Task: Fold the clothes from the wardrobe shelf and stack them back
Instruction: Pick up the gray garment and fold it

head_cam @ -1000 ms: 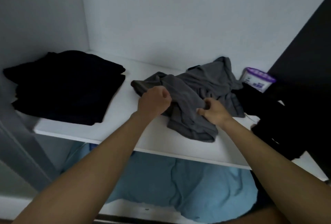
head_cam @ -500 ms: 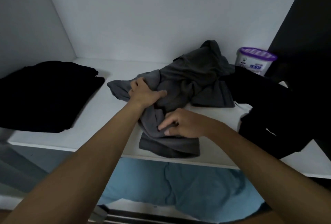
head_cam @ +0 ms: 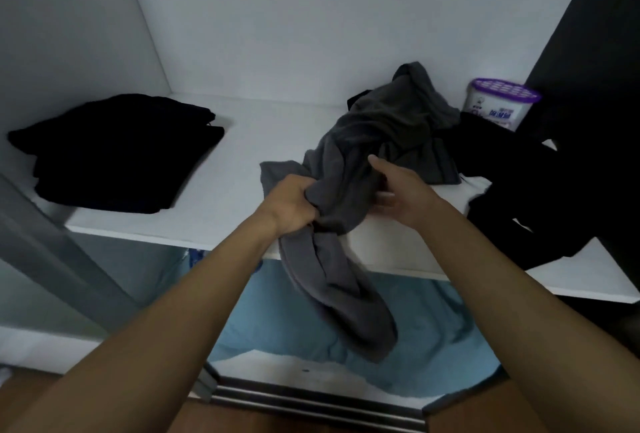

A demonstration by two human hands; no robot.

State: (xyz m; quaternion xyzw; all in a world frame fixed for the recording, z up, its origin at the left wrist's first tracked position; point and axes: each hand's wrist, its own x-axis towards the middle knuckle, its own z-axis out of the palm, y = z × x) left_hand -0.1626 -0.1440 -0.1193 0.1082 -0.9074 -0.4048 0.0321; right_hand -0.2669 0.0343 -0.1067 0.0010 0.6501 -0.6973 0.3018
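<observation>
I count one folded black stack (head_cam: pixel 117 152) at the left of the wardrobe shelf (head_cam: pixel 239 145). One grey garment (head_cam: pixel 374 127) lies mid-shelf, bunched, its lower end hanging off the front edge. My left hand (head_cam: pixel 291 204) has a fist clenched on it at the edge. My right hand (head_cam: pixel 398 190) is spread, its fingers straight against the grey cloth. One loose black garment (head_cam: pixel 519 183) is on the right. One tub (head_cam: pixel 498 103) stands at the back right with its purple lid on; I cannot tell the contents. One blue cloth (head_cam: pixel 298 321) lies below the shelf.
</observation>
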